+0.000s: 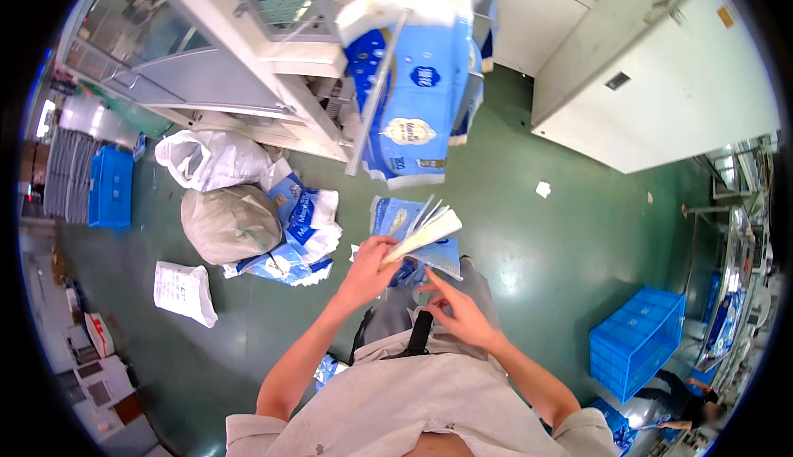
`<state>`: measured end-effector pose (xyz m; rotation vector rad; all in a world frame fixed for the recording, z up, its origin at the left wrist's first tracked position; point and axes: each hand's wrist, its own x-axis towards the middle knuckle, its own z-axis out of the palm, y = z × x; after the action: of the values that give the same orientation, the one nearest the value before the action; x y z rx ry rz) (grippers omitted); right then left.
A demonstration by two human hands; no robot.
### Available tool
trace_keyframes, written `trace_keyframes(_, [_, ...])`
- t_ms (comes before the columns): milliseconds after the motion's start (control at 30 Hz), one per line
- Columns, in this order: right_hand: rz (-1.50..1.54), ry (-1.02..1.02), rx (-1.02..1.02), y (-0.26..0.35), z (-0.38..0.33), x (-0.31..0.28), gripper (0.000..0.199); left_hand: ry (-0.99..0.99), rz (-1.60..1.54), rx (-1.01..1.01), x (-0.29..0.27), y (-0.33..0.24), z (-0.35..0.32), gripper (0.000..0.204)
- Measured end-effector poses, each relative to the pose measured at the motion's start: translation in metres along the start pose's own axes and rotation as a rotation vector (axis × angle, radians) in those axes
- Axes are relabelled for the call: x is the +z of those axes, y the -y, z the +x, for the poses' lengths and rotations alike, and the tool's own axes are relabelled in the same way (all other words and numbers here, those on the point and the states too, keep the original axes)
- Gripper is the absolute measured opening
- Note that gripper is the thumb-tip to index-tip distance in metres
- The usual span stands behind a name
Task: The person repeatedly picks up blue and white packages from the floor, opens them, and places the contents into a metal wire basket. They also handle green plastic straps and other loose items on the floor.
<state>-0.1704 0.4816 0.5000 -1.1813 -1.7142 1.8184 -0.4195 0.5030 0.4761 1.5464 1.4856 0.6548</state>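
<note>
Sheets (425, 232), a flat white-and-blue sheaf, sit pinched in the left hand (369, 268), long axis slanting up to the right; the right hand (460, 308), grip seemingly loose and empty, points just below them, nearer their lower edge

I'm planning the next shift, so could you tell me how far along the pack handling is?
Done: several blue-and-white packs lie heaped on the floor by two filled sacks. In hand: the left hand grips a flattened pack; the right hand points beneath it. Left: packs on the machine.
</note>
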Motion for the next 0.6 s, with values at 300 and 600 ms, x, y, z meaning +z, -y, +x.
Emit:
trace_keyframes(300, [-1.216,0.205,-0.725,0.074,0.138,0.023,0.05,-0.064,0.385,0.031,-0.049,0.009,-0.026,0.032])
trace_keyframes(600, [-0.688,0.504,-0.26,0.101,0.161,0.034,0.048,-0.134,0.464,0.029,-0.086,0.001,-0.049,0.023])
